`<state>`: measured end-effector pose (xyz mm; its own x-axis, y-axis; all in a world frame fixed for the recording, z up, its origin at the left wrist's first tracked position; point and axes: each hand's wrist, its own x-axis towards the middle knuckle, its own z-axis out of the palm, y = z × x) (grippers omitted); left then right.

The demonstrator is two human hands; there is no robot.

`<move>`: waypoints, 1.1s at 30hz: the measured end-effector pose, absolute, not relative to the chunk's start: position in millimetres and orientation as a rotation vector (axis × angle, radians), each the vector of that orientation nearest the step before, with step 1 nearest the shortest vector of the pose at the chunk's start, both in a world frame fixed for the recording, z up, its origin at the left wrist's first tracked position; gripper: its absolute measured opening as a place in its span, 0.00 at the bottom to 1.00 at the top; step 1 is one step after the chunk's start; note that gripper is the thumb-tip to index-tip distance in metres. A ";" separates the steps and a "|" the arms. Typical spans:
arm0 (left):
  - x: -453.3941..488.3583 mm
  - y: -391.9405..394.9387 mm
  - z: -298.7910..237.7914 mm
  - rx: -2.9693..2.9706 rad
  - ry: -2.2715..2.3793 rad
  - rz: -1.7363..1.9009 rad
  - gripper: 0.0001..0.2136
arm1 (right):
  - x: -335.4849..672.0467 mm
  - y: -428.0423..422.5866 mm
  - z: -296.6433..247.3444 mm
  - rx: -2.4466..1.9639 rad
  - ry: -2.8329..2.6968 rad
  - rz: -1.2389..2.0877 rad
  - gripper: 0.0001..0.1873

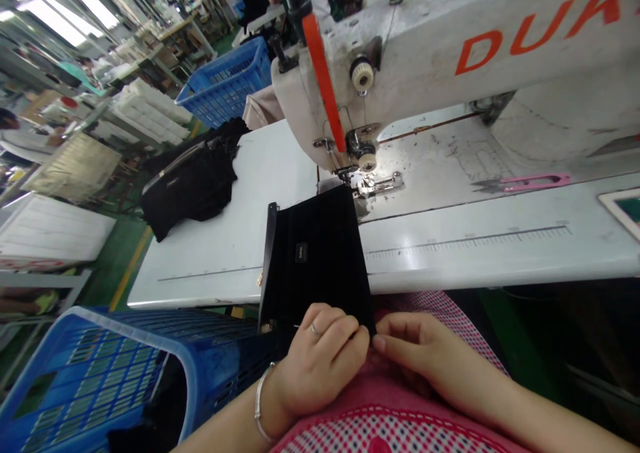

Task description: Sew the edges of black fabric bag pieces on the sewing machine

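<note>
A black fabric pouch [315, 253] with a small label lies on the white sewing table [225, 240], its far edge under the presser foot [357, 173] of the white sewing machine [450, 46]. My left hand [320, 360] is closed, pinching the pouch's near edge at the table's front. My right hand [425, 353] meets it from the right, fingers pinched on the same near corner. A ring and a silver bracelet show on my left hand and wrist.
A pile of black pouches [193, 176] lies at the table's far left. A blue crate [100, 373] stands below left, another blue crate [225, 83] behind the table. Pink thread snips [530, 183] rest on the machine bed at right. A ruler scale is printed along the table.
</note>
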<state>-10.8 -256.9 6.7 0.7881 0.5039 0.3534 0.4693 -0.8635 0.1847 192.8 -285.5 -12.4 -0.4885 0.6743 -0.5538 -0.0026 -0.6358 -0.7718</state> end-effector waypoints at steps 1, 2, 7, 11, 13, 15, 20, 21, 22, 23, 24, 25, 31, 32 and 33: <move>-10.2 -256.8 7.1 2.861 0.779 0.649 0.07 | 194.7 -286.2 -12.1 -1.273 -1.129 2.084 0.13; -9.7 -256.9 7.3 2.832 0.774 0.690 0.07 | 197.1 -287.1 -12.7 -1.284 -1.281 1.924 0.10; -6.5 -256.7 9.8 2.768 0.763 0.729 0.08 | 207.3 -287.0 -19.6 -1.105 -1.969 0.504 0.10; -1.9 -254.6 15.4 2.850 0.812 0.626 0.09 | 210.9 -276.7 -8.9 -0.857 -2.111 0.162 0.15; -1.2 -253.3 15.1 2.911 0.865 0.565 0.09 | 212.7 -271.7 -1.6 -0.836 -2.122 0.122 0.17; -1.5 -251.5 12.3 2.934 0.856 0.522 0.08 | 214.7 -268.1 1.7 -0.843 -2.164 0.110 0.18; -1.8 -242.2 7.2 2.942 0.834 0.530 0.06 | 215.7 -260.8 -7.0 -0.818 -2.240 0.040 0.19; -1.8 -239.5 7.2 2.940 0.834 0.527 0.06 | 215.1 -258.8 -9.4 -0.816 -2.244 0.038 0.19; -1.9 -236.6 7.1 2.933 0.837 0.518 0.07 | 214.3 -256.5 -11.3 -0.820 -2.250 0.047 0.18; -2.1 -233.7 6.9 2.923 0.835 0.504 0.07 | 213.7 -253.9 -12.6 -0.822 -2.252 0.060 0.17; -2.4 -230.7 6.5 2.912 0.831 0.491 0.08 | 213.3 -250.9 -13.4 -0.823 -2.254 0.072 0.16; -2.9 -227.8 5.7 2.898 0.828 0.484 0.09 | 213.0 -247.7 -13.5 -0.832 -2.252 0.082 0.15; -6.1 -207.1 0.8 2.840 0.747 0.546 0.10 | 214.7 -226.6 -9.2 -0.862 -2.234 0.107 0.15; -6.4 -203.0 0.6 2.828 0.736 0.559 0.09 | 215.1 -223.9 -9.0 -0.869 -2.231 0.116 0.15; -6.5 -199.0 0.6 2.809 0.734 0.566 0.09 | 215.6 -221.5 -9.3 -0.876 -2.233 0.124 0.14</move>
